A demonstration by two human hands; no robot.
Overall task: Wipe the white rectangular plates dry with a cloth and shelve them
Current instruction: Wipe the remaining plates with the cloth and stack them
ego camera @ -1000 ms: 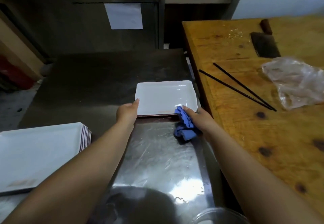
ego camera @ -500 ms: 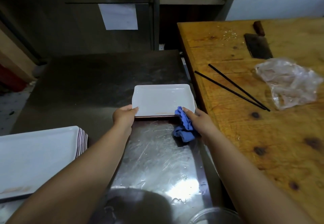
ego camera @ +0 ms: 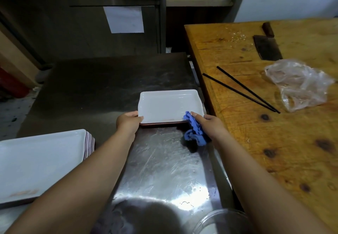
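Steel counter [ego camera: 164,169]: left hand [ego camera: 128,122] grips plate [ego camera: 168,105]; right hand [ego camera: 210,125] pinches cloth [ego camera: 193,133].

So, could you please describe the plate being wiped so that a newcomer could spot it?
On the steel counter beside the wooden table, it is the small white plate held between both hands. Unlike the larger white tray on the left, a blue cloth touches its corner.

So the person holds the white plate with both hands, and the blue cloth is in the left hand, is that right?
Not quite. The head view shows the blue cloth in the right hand, not the left. The left hand holds the near left corner of the white plate; the rest is correct.
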